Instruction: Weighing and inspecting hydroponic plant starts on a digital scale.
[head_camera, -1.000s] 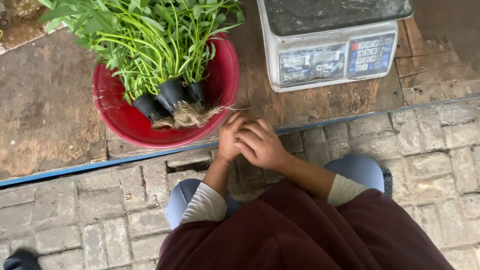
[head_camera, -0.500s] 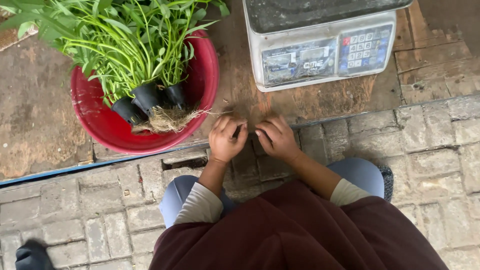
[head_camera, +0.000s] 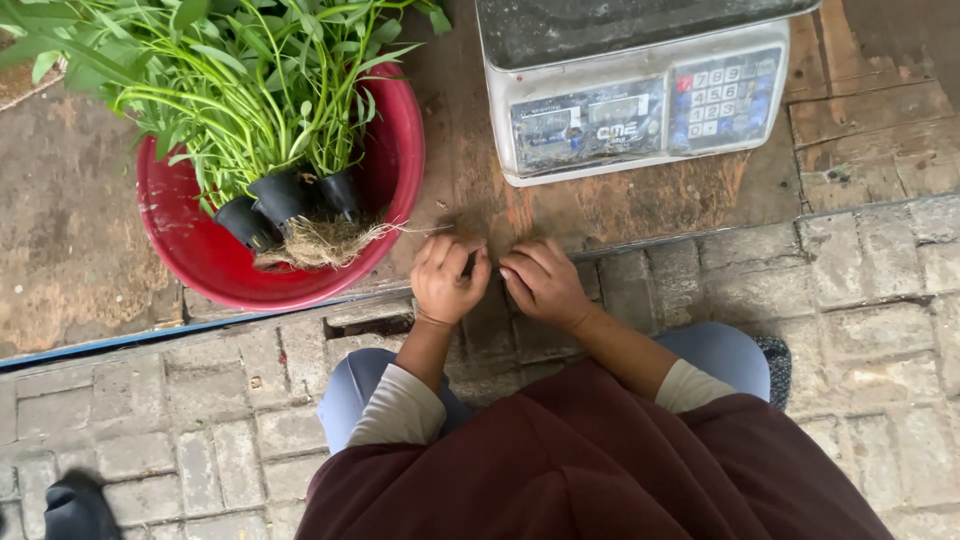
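My left hand (head_camera: 445, 282) and my right hand (head_camera: 543, 282) rest close together on the ground, at the edge of a worn wooden board (head_camera: 600, 205). The fingers of both are curled in. The left thumb and fingers pinch a small dark bit that is too small to identify. The right fingertips nearly touch the left hand, and nothing shows in them. Just left of my hands stands a red basin (head_camera: 395, 170). It holds bunches of green leafy plants (head_camera: 240, 90) set in small black pots (head_camera: 278, 195), with pale tangled roots (head_camera: 325, 240) hanging out.
A grey electronic weighing scale (head_camera: 630, 110) with a keypad stands on the board straight ahead of my hands. Grey paving bricks (head_camera: 880, 300) lie under and around my knees. A dark shoe (head_camera: 75, 510) shows at the bottom left. A gap in the paving (head_camera: 365, 325) lies below the basin.
My hands, overlapped a second ago, have come apart and now sit side by side slightly further forward. The wisp of roots seen between them is mostly out of sight.
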